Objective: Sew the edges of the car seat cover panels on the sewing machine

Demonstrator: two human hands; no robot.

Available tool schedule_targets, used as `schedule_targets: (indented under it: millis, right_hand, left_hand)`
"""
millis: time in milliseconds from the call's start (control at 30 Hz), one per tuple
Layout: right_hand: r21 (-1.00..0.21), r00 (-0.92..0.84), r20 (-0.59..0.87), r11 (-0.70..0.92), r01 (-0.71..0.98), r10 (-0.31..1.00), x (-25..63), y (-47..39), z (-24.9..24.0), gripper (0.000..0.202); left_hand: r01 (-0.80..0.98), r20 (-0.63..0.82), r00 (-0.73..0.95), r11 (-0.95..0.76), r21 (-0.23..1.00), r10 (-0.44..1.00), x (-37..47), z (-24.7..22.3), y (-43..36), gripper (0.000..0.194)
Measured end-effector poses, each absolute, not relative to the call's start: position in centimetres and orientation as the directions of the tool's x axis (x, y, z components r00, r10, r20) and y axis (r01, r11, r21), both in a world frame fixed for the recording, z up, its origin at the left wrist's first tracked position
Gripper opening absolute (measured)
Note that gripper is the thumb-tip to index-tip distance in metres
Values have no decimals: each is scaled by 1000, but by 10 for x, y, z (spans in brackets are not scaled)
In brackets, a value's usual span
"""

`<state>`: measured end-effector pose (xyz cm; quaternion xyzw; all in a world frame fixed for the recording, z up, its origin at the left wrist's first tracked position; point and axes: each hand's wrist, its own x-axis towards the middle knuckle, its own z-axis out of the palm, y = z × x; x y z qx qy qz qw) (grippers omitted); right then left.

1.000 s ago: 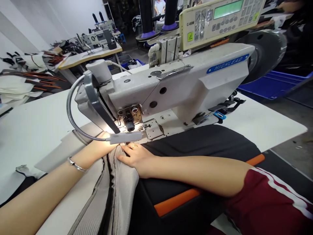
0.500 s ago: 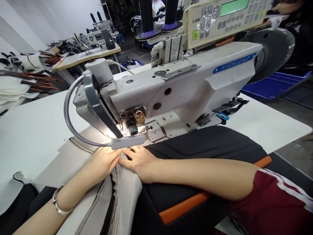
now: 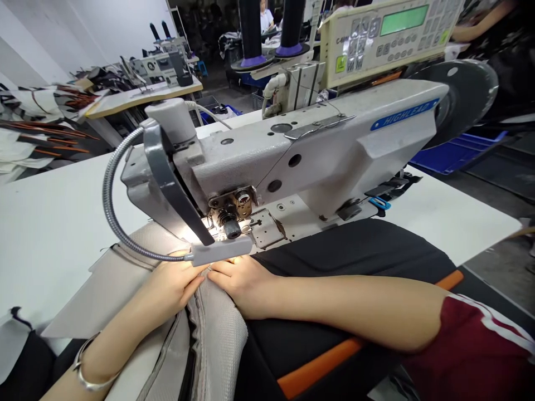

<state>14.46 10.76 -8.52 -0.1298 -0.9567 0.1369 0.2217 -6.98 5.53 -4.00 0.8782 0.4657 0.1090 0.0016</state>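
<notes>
The sewing machine (image 3: pixel 334 156) stands over light grey mesh fabric (image 3: pixel 223 340), its needle area lit by a small lamp (image 3: pixel 221 250) on a bendable metal neck. My left hand (image 3: pixel 173 287) is closed on the fabric to the left of its seam, thumb at the folded edge. Right beside it, my right hand (image 3: pixel 251 287) grips the same piece with bent fingers. The lamp hides the fingertips of both hands and the needle. Layered, puckered edges of the fabric run down towards me between my forearms.
Black fabric (image 3: pixel 359 250) with an orange strip (image 3: pixel 321 367) lies under my right forearm. Thread cones (image 3: pixel 251 33) and a control panel (image 3: pixel 384 39) rise behind the machine. A blue crate (image 3: pixel 460 153) is at right. Other people sit further back.
My view has shifted a little. Both hands stay by the needle area, and their fingers reach further under the lamp. The ring on my right hand is now mostly hidden.
</notes>
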Motion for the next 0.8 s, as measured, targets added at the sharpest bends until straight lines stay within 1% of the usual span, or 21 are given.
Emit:
schedule_targets:
  millis: [133, 300, 400, 500, 567, 667, 733, 800]
  right_hand:
    - [-300, -854, 427, 938, 176, 296, 145, 108, -88, 33]
    - [-272, -851, 435, 944, 188, 294, 144, 107, -91, 31]
    - [-255, -860, 422, 948, 190, 286, 143, 108, -89, 28]
    - [-262, -885, 375, 947, 185, 276, 145, 110, -83, 28]
    - [-286, -899, 335, 940, 187, 281, 148, 112, -79, 31]
    - [-309, -910, 294, 930, 200, 293, 150, 114, -75, 36]
    - [-298, -915, 292, 935, 191, 280, 150, 115, -74, 33]
    - [-284, -910, 320, 943, 172, 262, 150, 117, -73, 29]
  left_hand:
    - [796, 197, 578, -600, 77, 792, -74, -41, 56, 32]
    - [785, 223, 599, -619, 25, 769, -74, -39, 59, 31]
    - [788, 218, 604, -616, -16, 767, -71, -39, 61, 33]
    - [799, 193, 595, -599, -43, 780, -68, -38, 61, 34]
    - [801, 192, 593, -598, -36, 782, -63, -35, 61, 36]
    - [804, 197, 578, -594, 26, 792, -57, -28, 62, 36]
    - [812, 181, 561, -579, 69, 808, -53, -23, 62, 35]
    - [824, 164, 545, -562, 79, 822, -50, -20, 63, 34]
